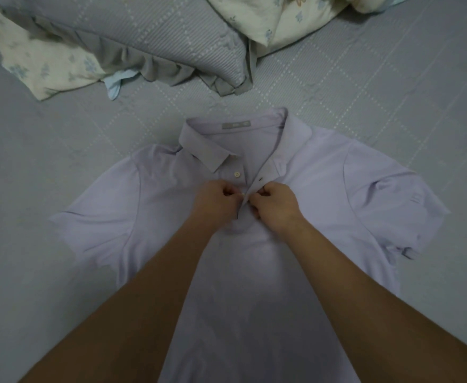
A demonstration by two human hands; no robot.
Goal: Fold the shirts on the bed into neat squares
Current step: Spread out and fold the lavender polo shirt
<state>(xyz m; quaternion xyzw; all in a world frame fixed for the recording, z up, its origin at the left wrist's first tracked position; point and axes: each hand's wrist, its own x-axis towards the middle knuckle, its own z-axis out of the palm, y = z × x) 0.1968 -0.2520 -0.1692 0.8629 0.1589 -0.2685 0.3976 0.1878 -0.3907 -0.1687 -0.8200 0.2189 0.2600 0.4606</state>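
Head view, single frame.

Item: polo shirt (323, 194), pale lilac, lying front-up and spread flat on the grey bedcover (33, 175). Collar points away from the person, hem toward them; the long axis runs straight out along the line of sight. Both short sleeves are spread out to the sides.

Left hand (213, 199): fingers curled, pinching the left edge of the placket (250, 186) at a small button.

Right hand (275, 201): fingers curled, pinching the opposite placket edge, just beside the left hand; fingertips nearly touch.

Upper button (237, 174): undone, just beyond the hands, toward the collar (202, 150).

Judgement: buttoning is in hand and folding has not begun. The open button lies directly ahead of both hands, about equally near each.

Also present: pillow (133, 37), rumpled floral bedding (44, 67), well beyond the collar.
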